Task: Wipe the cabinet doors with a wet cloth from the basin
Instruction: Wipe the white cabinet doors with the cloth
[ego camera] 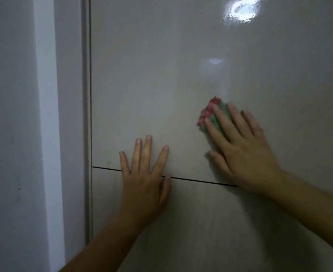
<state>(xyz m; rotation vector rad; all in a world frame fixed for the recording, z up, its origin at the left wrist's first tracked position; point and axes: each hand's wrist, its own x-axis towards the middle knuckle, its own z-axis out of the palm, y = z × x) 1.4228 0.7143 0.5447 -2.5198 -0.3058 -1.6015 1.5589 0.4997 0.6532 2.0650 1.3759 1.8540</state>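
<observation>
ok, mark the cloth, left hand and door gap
cloth [206, 112], head view, pink edge.
left hand [144, 183], head view, back of hand.
door gap [191, 180], head view, dark line mid-stretch.

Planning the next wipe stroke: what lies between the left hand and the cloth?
Head view: only bare cabinet door between the left hand and the cloth.

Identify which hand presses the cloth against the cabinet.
The right hand, flat on the red-green cloth; the left hand lies bare across the door gap.
</observation>
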